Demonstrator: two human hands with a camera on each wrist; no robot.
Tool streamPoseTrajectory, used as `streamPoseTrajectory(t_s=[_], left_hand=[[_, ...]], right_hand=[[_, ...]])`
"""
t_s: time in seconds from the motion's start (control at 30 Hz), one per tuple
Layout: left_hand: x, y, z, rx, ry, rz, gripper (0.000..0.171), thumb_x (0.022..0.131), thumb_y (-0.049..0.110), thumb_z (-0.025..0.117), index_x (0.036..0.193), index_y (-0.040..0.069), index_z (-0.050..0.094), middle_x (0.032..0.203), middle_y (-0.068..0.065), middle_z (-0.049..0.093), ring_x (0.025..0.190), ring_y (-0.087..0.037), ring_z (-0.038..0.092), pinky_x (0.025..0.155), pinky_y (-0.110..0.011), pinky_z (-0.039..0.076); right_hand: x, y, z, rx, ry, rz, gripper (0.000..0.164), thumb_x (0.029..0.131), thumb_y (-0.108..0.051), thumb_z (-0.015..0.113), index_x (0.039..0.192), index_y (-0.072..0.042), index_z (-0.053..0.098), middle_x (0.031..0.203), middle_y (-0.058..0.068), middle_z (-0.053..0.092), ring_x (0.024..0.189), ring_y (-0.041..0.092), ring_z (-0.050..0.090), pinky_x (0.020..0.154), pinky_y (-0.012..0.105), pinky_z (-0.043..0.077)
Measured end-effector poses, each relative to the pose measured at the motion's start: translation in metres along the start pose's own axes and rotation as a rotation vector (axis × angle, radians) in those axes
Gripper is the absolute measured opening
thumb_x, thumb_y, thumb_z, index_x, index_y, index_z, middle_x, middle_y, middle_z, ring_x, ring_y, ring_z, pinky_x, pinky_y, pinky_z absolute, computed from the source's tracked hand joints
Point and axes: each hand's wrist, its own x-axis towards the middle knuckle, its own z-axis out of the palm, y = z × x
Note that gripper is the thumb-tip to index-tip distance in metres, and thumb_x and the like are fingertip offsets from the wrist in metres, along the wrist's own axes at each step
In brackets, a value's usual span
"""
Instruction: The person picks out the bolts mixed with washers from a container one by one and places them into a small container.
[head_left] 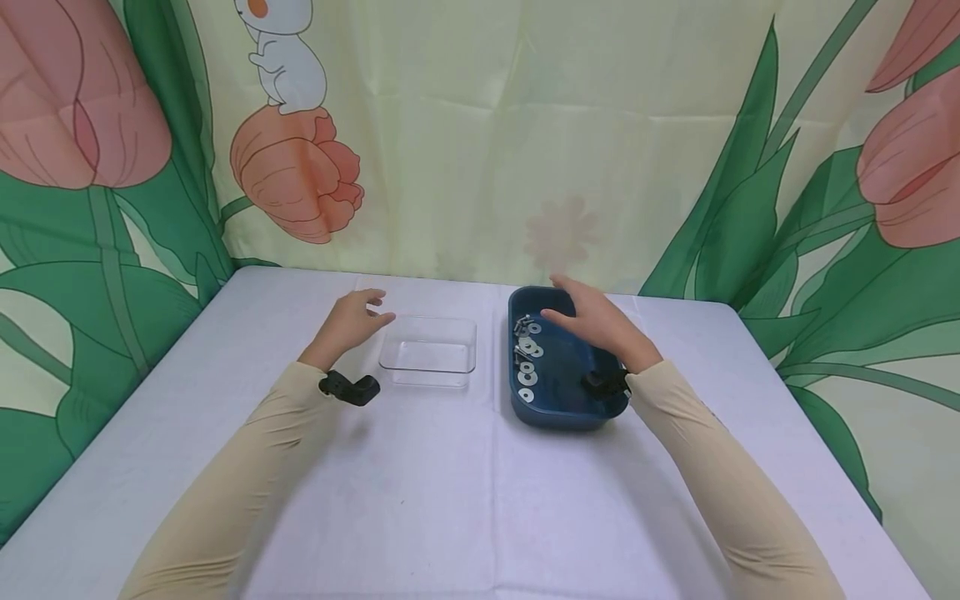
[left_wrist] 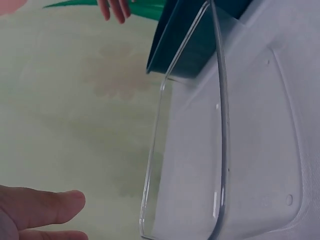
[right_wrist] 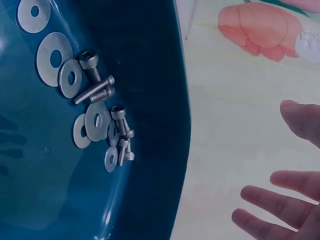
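A clear plastic box (head_left: 427,367) stands left of the table's middle, and nothing shows inside it. My left hand (head_left: 351,326) hovers at its left side, fingers loosely bent and holding nothing. To the right is a dark blue bin (head_left: 566,417) with metal washers (head_left: 527,378) and socket-head screws (right_wrist: 95,92) lying along its left side. Over the bin's far right part my right hand (head_left: 596,319) is held with fingers spread and nothing in them. In the right wrist view, its fingers (right_wrist: 280,205) appear beyond the bin's wall.
A white cloth covers the table (head_left: 420,492). Behind it hangs a curtain (head_left: 465,150) printed with tulips and a white animal. Both wrists carry a black camera strap, the left one (head_left: 349,387) close by the clear box.
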Motion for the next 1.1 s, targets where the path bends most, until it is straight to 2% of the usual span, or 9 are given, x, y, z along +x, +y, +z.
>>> streamPoseTrajectory(t_s=[0.2, 0.4, 0.6, 0.87, 1.1], left_hand=[[0.002, -0.010, 0.002, -0.075, -0.053, -0.038, 0.047, 0.093, 0.019, 0.058, 0.132, -0.005, 0.048, 0.122, -0.026, 0.057, 0.098, -0.034, 0.065, 0.087, -0.041, 0.055], [0.004, -0.017, 0.004, -0.163, -0.097, -0.055, 0.045, 0.093, 0.017, 0.057, 0.130, -0.007, 0.049, 0.119, -0.026, 0.056, 0.100, -0.035, 0.064, 0.087, -0.036, 0.056], [0.004, -0.021, 0.008, -0.181, -0.116, -0.078, 0.044, 0.092, 0.017, 0.059, 0.128, -0.007, 0.051, 0.114, -0.024, 0.057, 0.098, -0.030, 0.065, 0.085, -0.034, 0.056], [0.006, -0.027, 0.012, -0.197, -0.150, -0.111, 0.042, 0.091, 0.017, 0.060, 0.127, -0.004, 0.053, 0.111, -0.022, 0.058, 0.094, -0.026, 0.065, 0.082, -0.032, 0.057], [0.003, -0.032, 0.017, -0.248, -0.177, -0.132, 0.042, 0.091, 0.016, 0.060, 0.127, -0.006, 0.053, 0.115, -0.022, 0.056, 0.095, -0.024, 0.061, 0.082, -0.030, 0.057]], right_hand=[[0.005, 0.003, 0.007, 0.012, 0.039, -0.077, 0.058, 0.090, -0.030, 0.063, 0.137, -0.002, 0.045, 0.139, 0.016, 0.048, 0.131, 0.033, 0.042, 0.110, 0.050, 0.034], [0.007, 0.006, 0.015, 0.034, 0.074, -0.116, 0.041, 0.086, -0.019, 0.068, 0.122, -0.001, 0.060, 0.123, 0.017, 0.062, 0.117, 0.032, 0.056, 0.102, 0.047, 0.044], [0.008, 0.007, 0.022, 0.050, 0.070, -0.102, 0.035, 0.085, -0.017, 0.069, 0.116, -0.004, 0.063, 0.117, 0.016, 0.065, 0.110, 0.030, 0.060, 0.098, 0.046, 0.048], [0.012, 0.007, 0.028, 0.072, 0.045, -0.091, 0.034, 0.084, -0.017, 0.070, 0.115, -0.003, 0.064, 0.112, 0.014, 0.067, 0.105, 0.028, 0.062, 0.096, 0.045, 0.050], [0.015, 0.008, 0.033, 0.106, 0.020, -0.100, 0.034, 0.083, -0.014, 0.071, 0.114, -0.002, 0.065, 0.108, 0.015, 0.068, 0.099, 0.028, 0.063, 0.092, 0.047, 0.051]])
